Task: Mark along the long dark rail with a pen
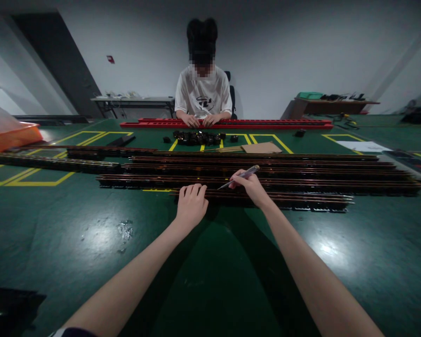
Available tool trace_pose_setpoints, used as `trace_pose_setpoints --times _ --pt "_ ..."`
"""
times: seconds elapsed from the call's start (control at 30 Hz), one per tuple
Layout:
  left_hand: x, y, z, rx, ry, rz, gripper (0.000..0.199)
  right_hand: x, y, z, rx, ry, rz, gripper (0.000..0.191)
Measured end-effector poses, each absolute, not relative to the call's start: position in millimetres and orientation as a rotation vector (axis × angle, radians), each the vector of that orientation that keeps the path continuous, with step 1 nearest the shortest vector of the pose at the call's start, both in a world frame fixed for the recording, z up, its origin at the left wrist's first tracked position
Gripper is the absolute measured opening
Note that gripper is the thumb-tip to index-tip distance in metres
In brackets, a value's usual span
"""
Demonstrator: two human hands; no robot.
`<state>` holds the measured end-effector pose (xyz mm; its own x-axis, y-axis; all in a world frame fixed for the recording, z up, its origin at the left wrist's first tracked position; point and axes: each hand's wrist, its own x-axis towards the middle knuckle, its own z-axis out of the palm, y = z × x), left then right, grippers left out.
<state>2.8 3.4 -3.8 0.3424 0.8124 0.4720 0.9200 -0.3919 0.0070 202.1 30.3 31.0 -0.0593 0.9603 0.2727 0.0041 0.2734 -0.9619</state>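
Several long dark strips with coppery edges [301, 175] lie side by side across the green table. My left hand [192, 203] rests on the left part of the nearest strip [315, 200], its fingers bent over the strip's edge and closed on it. To the right, my right hand [249, 185] is closed round a slim pen-like tool [247, 172]. The tool slants down to the left, its thin tip at the nearest strips, between my two hands. Whether the tip touches a strip is too small to tell.
Across the green table [101, 271] a person [203, 93] has both hands at a long red rail [277, 124]. Small black parts [198, 138] and brown cardboard [262, 148] lie between us. An orange bin [17, 135] stands at the left, white paper [363, 146] at the right.
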Motion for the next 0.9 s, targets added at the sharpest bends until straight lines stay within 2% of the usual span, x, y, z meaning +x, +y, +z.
trace_pose_setpoints --times 0.9 --pt "1.3 3.7 -7.3 -2.305 -1.618 -0.619 0.041 215.5 36.1 26.4 -0.987 -1.183 1.020 0.012"
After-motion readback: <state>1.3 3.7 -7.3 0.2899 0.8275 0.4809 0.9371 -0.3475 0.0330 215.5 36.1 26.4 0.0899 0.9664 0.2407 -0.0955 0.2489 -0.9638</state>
